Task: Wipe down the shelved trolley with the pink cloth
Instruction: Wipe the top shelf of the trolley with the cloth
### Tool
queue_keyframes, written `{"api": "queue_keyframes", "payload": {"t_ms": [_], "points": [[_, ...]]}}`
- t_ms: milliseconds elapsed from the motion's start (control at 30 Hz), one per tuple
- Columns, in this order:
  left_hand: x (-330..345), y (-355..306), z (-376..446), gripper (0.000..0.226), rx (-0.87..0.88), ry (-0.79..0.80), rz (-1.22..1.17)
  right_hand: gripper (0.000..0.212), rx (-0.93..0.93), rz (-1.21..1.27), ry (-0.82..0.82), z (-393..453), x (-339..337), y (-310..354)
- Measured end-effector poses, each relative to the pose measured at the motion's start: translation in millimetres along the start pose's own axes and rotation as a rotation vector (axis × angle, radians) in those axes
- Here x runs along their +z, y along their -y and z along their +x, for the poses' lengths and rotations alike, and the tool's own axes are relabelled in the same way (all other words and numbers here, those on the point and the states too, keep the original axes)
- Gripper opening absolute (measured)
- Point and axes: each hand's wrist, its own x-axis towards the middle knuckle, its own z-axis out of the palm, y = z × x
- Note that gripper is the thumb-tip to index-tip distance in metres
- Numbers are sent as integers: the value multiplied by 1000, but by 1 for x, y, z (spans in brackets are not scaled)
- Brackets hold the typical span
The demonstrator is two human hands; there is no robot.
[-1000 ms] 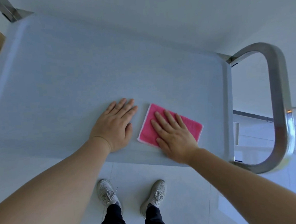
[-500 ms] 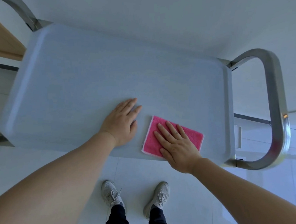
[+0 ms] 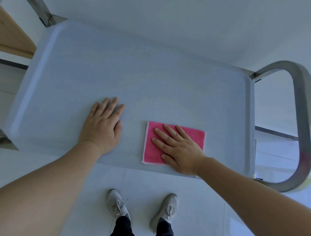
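Note:
The trolley's pale grey top shelf (image 3: 129,64) fills the middle of the head view, with a raised rim all round. A folded pink cloth (image 3: 150,147) lies flat near the shelf's front edge, right of centre. My right hand (image 3: 177,149) presses down on the cloth, palm flat and fingers spread, covering its right half. My left hand (image 3: 103,127) rests flat on the bare shelf to the left of the cloth, fingers together, a short gap apart from it and holding nothing.
A steel loop handle (image 3: 306,125) stands at the trolley's right end, and a steel post (image 3: 42,13) rises at the far left corner. A wooden panel (image 3: 5,32) is at the upper left. My shoes (image 3: 116,203) stand on white floor tiles below the front edge.
My right hand has slid the pink cloth toward the shelf's front edge. The gap between my left hand and the cloth has widened. The view has shifted left along the trolley.

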Motion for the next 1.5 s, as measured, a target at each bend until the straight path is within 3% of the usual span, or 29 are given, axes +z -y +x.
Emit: {"api": "queue_keyframes", "payload": {"t_ms": [200,467,667,867,1033,1500], "points": [[2,0,1,54,8,-7,-5,59,71,-10,-14,36,-13,-44],[6,1,0,53,14,-21,-5,56,456,54,-88,84,-33,-138],[8,1,1,53,15,-35,-8,57,649,131,-134,117,-45,-164],[8,0,0,53,7,-42,-2,58,634,121,-137,122,-48,-159],[7,-2,0,54,3,-48,-15,58,467,69,-117,134,-51,-138],[5,2,-1,56,-15,-60,-101,62,176,52,-6,69,-24,7]]}}
